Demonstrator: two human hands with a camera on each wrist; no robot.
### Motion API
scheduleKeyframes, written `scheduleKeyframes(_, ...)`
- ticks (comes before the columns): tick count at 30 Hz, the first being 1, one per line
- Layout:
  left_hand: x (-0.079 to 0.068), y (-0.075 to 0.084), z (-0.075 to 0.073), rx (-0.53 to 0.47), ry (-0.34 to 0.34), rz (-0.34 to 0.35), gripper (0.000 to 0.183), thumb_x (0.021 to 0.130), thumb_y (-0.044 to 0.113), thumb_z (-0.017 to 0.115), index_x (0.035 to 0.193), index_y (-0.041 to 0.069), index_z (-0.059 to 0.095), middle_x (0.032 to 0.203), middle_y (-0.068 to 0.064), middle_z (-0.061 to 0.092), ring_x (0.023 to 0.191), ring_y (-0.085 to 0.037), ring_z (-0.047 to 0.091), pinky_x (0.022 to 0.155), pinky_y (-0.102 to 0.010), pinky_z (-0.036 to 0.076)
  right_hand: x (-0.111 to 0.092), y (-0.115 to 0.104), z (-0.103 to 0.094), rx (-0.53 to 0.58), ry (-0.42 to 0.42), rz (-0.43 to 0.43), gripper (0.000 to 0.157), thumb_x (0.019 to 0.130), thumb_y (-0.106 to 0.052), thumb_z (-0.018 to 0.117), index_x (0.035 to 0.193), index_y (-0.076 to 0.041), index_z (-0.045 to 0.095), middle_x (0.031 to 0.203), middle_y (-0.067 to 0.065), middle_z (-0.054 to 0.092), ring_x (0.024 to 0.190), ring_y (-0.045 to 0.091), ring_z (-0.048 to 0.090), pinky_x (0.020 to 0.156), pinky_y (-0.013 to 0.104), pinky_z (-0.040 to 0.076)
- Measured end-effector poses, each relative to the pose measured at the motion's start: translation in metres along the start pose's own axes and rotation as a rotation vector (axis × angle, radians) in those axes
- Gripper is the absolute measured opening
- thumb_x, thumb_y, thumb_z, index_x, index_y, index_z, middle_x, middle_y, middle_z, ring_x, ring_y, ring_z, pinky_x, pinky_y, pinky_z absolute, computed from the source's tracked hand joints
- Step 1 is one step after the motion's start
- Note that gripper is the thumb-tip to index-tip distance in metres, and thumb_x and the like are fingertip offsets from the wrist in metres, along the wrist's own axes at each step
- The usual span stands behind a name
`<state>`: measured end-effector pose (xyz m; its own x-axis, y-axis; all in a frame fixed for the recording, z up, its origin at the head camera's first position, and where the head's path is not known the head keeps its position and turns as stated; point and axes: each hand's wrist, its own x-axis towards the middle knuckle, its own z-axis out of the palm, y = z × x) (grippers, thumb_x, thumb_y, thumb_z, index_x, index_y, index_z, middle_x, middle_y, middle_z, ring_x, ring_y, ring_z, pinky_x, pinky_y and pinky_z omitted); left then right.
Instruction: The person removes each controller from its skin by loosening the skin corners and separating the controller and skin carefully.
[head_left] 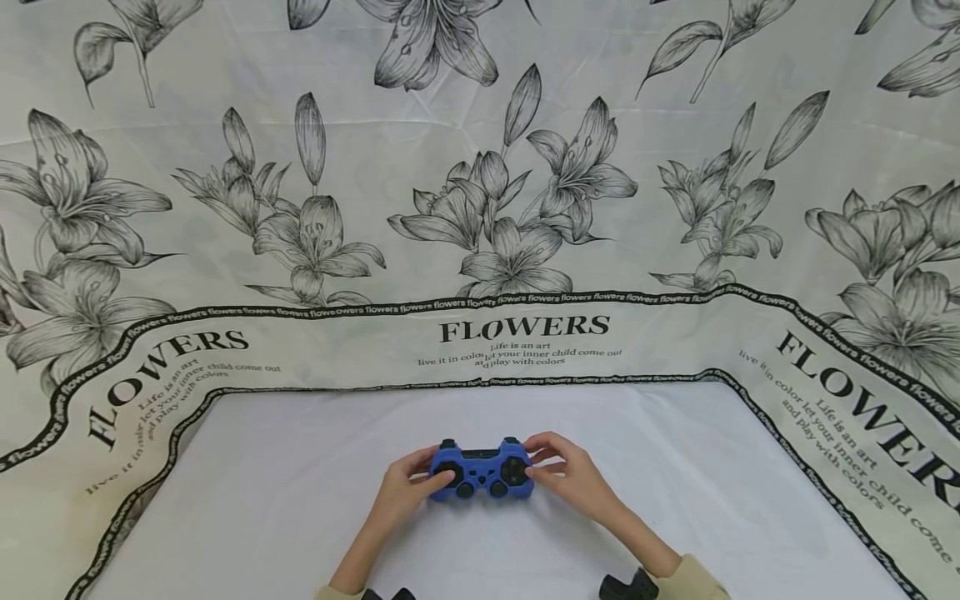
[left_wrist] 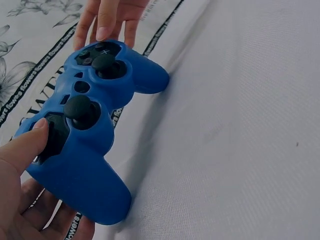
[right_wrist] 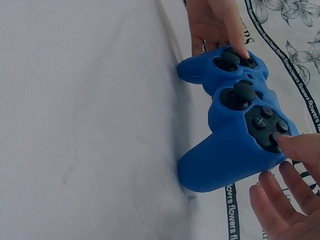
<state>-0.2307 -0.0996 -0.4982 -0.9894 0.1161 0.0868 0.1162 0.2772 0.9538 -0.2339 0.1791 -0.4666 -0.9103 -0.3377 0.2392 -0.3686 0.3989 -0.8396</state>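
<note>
A blue game controller (head_left: 482, 471) with black sticks and buttons is held between two hands, close above the white surface. My left hand (head_left: 405, 486) grips its left side. In the left wrist view the left thumb (left_wrist: 31, 142) presses on the directional pad, and the other fingers lie behind the controller (left_wrist: 85, 172). At the other side, my right hand (head_left: 573, 477) holds the edge between thumb and fingers. From the right wrist view, the right thumb (right_wrist: 300, 149) touches the face buttons, while the fingers (right_wrist: 275, 200) are bent loosely behind the controller (right_wrist: 225, 150).
A white cloth-covered table (head_left: 300, 483) lies under the hands. Behind and at both sides hangs a pale curtain (head_left: 480, 167) with lily prints, black trim and lettering. Black devices (head_left: 628, 586) sit at the wrists, near beige sleeves (head_left: 693, 579).
</note>
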Motion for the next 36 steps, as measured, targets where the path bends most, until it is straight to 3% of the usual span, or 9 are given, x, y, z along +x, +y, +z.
scheduleKeyframes(8, 0.0, 0.001, 0.001, 0.011, -0.001, -0.006, 0.061, 0.083, 0.029, 0.075, 0.129, -0.005, 0.055, 0.121, -0.02, 0.063, 0.111, -0.03, 0.06, 0.091, -0.036, 0.054, 0.003, -0.007, -0.004, -0.026, -0.012, -0.048, 0.031, 0.087, -0.013, 0.07, 0.114, -0.003, 0.06, 0.11, 0.014, 0.065, 0.095, 0.026, 0.065, 0.079, 0.027, 0.056)
scheduleKeyframes(18, 0.002, 0.004, 0.002, 0.04, -0.024, -0.02, 0.065, 0.082, 0.033, 0.075, 0.132, -0.002, 0.054, 0.117, -0.016, 0.064, 0.107, -0.026, 0.06, 0.09, -0.038, 0.053, 0.014, -0.018, -0.012, -0.132, -0.054, -0.113, 0.032, 0.084, -0.013, 0.073, 0.113, -0.005, 0.061, 0.103, 0.01, 0.066, 0.089, 0.024, 0.064, 0.077, 0.035, 0.057)
scheduleKeyframes(30, 0.001, 0.005, 0.003, 0.015, -0.064, -0.002, 0.068, 0.085, 0.034, 0.072, 0.134, -0.006, 0.049, 0.124, -0.021, 0.061, 0.114, -0.032, 0.06, 0.098, -0.042, 0.049, 0.03, -0.03, -0.02, -0.223, -0.192, -0.193, 0.038, 0.081, -0.016, 0.077, 0.115, -0.005, 0.062, 0.103, 0.006, 0.068, 0.09, 0.023, 0.063, 0.082, 0.04, 0.055)
scheduleKeyframes(36, 0.0, 0.003, 0.004, -0.008, -0.052, -0.007, 0.066, 0.085, 0.031, 0.073, 0.134, -0.008, 0.049, 0.127, -0.024, 0.059, 0.116, -0.033, 0.06, 0.099, -0.043, 0.049, 0.037, -0.038, -0.021, -0.27, -0.262, -0.234, 0.036, 0.08, -0.013, 0.077, 0.113, -0.009, 0.063, 0.102, 0.002, 0.068, 0.092, 0.015, 0.062, 0.085, 0.039, 0.053)
